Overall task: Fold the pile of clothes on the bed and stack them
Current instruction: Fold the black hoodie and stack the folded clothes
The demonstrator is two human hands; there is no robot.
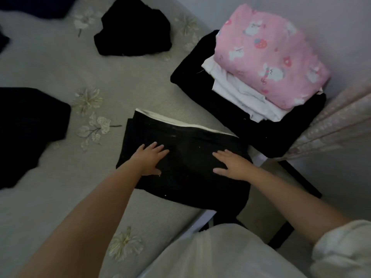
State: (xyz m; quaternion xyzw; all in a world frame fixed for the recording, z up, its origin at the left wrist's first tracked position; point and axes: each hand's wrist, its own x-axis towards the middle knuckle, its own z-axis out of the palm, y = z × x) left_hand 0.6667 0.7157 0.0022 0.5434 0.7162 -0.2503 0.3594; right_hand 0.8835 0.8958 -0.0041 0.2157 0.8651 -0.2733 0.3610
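A folded black garment [186, 157] with a white strip along its far edge lies on the bed [60, 197], close to the bed's right edge, its near right corner hanging over that edge. The left hand [149, 160] presses flat on its left half, fingers spread and gripping nothing; the right hand [230, 164] lies flat on its right half, fingers loosely together, also gripping nothing. Just beyond, at the bed's right corner, stands one stack [251, 97] of folded clothes: a black piece at the bottom, white pieces above it, a pink printed piece [271, 57] on top. The stack nearly touches the garment's far right corner. Three loose dark clothes lie elsewhere: a crumpled one [133, 29] further up the bed, one [28, 129] at the left, and one [36, 7] at the top left edge. Bare floral sheet stays open between them, left of the garment and toward the person. A curtain [337, 121] hangs right of the stack
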